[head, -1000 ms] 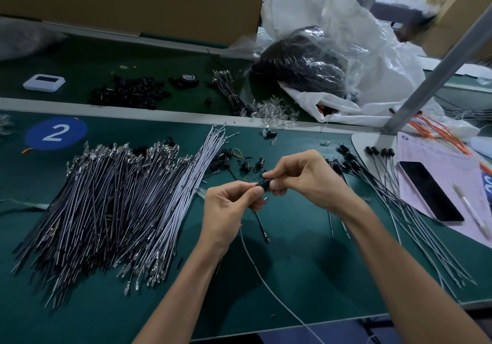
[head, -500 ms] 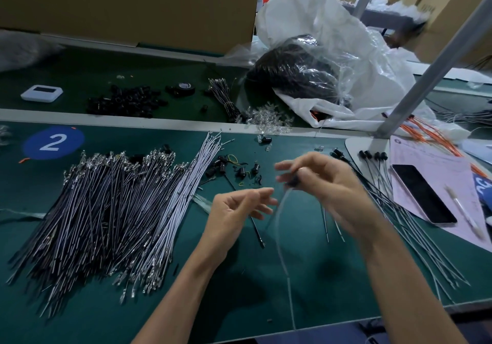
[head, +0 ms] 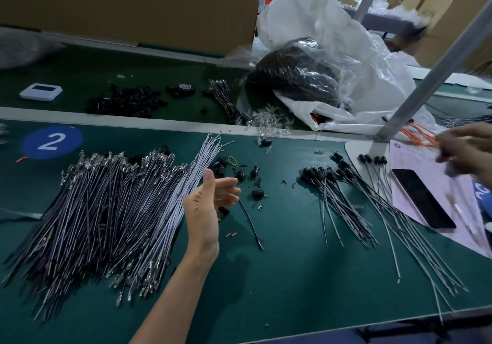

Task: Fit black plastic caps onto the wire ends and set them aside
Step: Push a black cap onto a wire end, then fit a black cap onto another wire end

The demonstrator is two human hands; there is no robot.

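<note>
Handling tiny caps and floppy wires

Left hand (head: 205,210) hovers spread and empty between the bare wires (head: 106,210) and the loose caps (head: 241,175). Right hand (head: 464,154) is off past the phone (head: 423,200), too blurred to tell if it pinches anything. Capped wires (head: 332,192) lie fanned on the right. My guess: wires weigh nothing and bend easily, so pinch one right behind its metal tip. Caps look hard, light and slick, easy to flick away; grab those by the sides, fingertips only.
</note>
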